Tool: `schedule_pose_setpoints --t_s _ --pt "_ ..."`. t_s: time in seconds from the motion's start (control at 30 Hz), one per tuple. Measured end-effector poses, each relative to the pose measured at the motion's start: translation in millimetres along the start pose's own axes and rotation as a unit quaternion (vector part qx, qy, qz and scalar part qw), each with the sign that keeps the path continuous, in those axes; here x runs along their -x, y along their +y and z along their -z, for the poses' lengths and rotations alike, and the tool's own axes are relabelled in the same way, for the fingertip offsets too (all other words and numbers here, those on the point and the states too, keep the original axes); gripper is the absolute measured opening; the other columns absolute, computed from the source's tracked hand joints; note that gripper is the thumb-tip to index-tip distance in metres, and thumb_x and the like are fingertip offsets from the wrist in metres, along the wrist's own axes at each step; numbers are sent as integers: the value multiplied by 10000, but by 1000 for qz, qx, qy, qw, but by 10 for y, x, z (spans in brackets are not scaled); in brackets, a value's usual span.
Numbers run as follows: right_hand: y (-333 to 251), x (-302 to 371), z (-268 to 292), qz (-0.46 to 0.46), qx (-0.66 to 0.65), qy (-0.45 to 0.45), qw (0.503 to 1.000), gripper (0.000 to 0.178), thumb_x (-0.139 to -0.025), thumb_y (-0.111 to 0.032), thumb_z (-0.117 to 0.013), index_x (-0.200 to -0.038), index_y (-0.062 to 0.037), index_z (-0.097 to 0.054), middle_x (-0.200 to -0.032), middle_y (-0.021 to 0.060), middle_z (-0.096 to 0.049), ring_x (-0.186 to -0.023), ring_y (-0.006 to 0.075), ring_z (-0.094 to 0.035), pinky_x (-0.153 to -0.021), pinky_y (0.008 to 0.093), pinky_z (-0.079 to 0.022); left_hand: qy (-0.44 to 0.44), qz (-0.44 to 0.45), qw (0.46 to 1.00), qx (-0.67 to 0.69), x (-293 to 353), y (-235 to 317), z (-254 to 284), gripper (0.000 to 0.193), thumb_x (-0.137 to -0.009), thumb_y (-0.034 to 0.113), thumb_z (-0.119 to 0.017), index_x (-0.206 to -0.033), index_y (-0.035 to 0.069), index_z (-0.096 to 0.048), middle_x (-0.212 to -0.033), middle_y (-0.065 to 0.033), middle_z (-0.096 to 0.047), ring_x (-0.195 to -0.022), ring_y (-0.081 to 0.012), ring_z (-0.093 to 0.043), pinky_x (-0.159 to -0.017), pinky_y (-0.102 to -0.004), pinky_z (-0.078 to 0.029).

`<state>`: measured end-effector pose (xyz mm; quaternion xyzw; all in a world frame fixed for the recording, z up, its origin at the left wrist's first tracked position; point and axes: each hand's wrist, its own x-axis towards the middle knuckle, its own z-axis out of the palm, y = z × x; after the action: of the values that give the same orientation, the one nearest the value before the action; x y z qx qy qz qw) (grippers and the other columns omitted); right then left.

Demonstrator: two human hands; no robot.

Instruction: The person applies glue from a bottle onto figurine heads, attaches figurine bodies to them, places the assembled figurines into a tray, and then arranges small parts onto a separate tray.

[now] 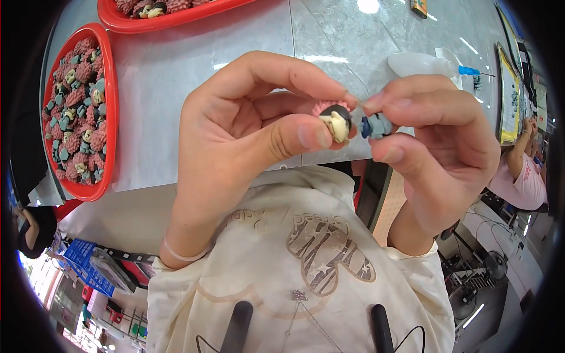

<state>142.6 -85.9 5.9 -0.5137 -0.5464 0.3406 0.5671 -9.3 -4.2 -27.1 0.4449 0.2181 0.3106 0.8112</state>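
My left hand point(226, 126) pinches a small toy figure head point(336, 125) between thumb and fingers. The head has a cream face, dark hair and a pink ruffled part at the back. Opposite it, my right hand point(450, 132) grips a tiny grey-blue figure body point(379, 125) with a dark blue end turned toward the head. A narrow gap separates the two pieces, and the fingertips of both hands almost meet above them. Both are held up over the near edge of the grey table point(159, 70).
An oval red tray point(110, 126) at the left holds many pink, grey-blue and cream toy pieces. Another red tray point(176, 23) with similar pieces stands at the far left. Behind my right hand lies a white squeeze bottle point(415, 63) with a blue needle tip point(469, 70).
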Motion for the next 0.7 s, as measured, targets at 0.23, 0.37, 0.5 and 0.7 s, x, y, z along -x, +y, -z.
schedule_pose_setpoints --t_s 0.23,0.37,0.5,0.7 --pt "33 -4 -27 98 100 6 990 225 -642 -21 -671 -814 42 -542 -795 187 -550 -669 215 -574 -598 241 -459 7 17 1000 7 5 17 -1 399 -664 269 -689 -879 -26 -527 -801 -91 -542 -692 -126 -546 -565 -201 -467" --pt "28 7 -46 109 116 10 987 210 -671 -84 -667 -805 21 -544 -790 184 -552 -656 182 -573 -552 202 -445 13 20 1000 7 2 13 4 399 -664 272 -689 -872 -32 -534 -788 -88 -540 -672 -124 -544 -561 -201 -467" --pt "60 15 -64 125 142 20 982 200 -693 -109 -655 -810 6 -541 -797 183 -557 -643 157 -566 -535 185 -435 4 53 998 32 0 41 -12 393 -666 269 -687 -869 -33 -539 -777 -89 -539 -670 -128 -548 -556 -201 -467" --pt "100 24 -130 129 154 45 979 185 -693 -87 -649 -816 -1 -540 -801 185 -561 -635 157 -560 -520 195 -436 13 47 998 45 -8 21 4 360 -667 242 -687 -854 -34 -551 -753 -89 -540 -661 -134 -553 -566 -210 -467"
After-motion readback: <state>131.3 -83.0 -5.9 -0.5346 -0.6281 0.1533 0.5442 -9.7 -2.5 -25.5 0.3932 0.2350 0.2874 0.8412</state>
